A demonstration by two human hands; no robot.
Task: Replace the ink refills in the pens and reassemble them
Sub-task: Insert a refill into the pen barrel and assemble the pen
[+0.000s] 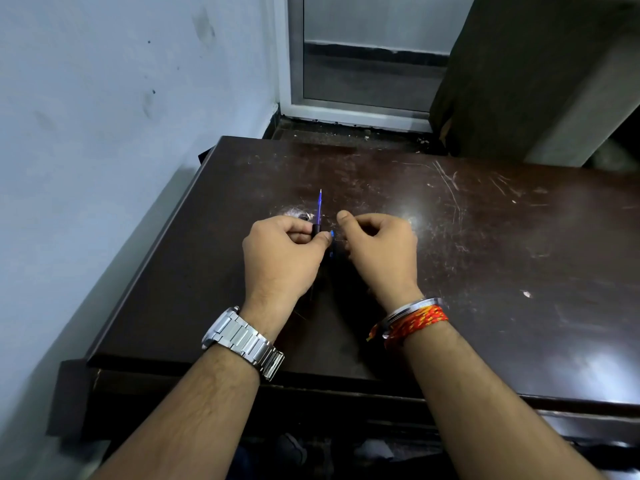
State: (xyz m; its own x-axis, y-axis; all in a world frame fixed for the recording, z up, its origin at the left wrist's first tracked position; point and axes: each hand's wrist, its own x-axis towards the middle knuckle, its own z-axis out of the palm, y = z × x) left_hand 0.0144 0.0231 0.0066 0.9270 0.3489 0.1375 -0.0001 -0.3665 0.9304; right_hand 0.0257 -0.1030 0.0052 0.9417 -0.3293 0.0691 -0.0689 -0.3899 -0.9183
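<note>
My left hand (pixel 284 252) is closed around a dark pen barrel (pixel 316 229), which it holds upright above the dark brown table (pixel 485 258). A thin blue ink refill (pixel 319 206) sticks up out of the barrel's top, tip pointing away from me. A small blue piece (pixel 331 233) shows at my left thumb. My right hand (pixel 379 249) hovers just right of the barrel, thumb and fingers curled together; whether they pinch a small part I cannot tell. More dark pen parts (pixel 330 252) lie in shadow between my hands, hard to make out.
The scratched table runs to the right, its left edge beside a pale blue wall (pixel 104 133). A glass door with a metal frame (pixel 363 109) is behind the table, with a dark cabinet (pixel 519 81) at the back right. A small crumpled scrap (pixel 294 213) lies behind my left hand.
</note>
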